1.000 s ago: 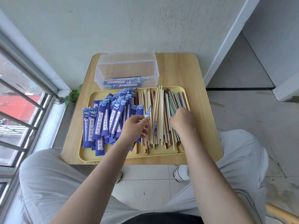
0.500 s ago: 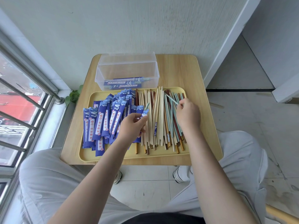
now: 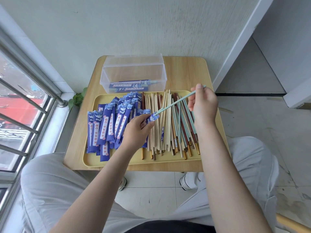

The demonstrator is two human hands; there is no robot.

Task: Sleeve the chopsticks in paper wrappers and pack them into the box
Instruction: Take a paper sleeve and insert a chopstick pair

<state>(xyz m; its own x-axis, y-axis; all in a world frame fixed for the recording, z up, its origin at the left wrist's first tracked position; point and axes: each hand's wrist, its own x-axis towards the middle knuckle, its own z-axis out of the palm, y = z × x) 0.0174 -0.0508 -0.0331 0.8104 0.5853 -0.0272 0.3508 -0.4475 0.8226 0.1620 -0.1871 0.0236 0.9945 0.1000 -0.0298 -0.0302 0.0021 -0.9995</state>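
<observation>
My left hand (image 3: 137, 130) grips a blue paper wrapper (image 3: 152, 118) above the yellow tray (image 3: 107, 163). My right hand (image 3: 202, 105) pinches a pair of light teal chopsticks (image 3: 175, 103) near their top end; their tips touch the wrapper's open mouth. Bare chopsticks (image 3: 170, 126) in cream, brown and teal lie heaped on the tray's right half. Empty blue wrappers (image 3: 109, 125) are fanned out on its left half. The clear plastic box (image 3: 133, 73) stands behind the tray and holds a few sleeved pairs (image 3: 131, 86).
The tray sits on a small wooden table (image 3: 190, 73) against a white wall. A barred window (image 3: 21, 105) is on the left, with a green plant (image 3: 77, 98) beside the table. My knees in grey trousers flank the table's front edge.
My right hand has lifted the teal chopsticks out of the pile and swung their tips left to the wrapper. My left hand has raised the wrapper slightly to meet them.
</observation>
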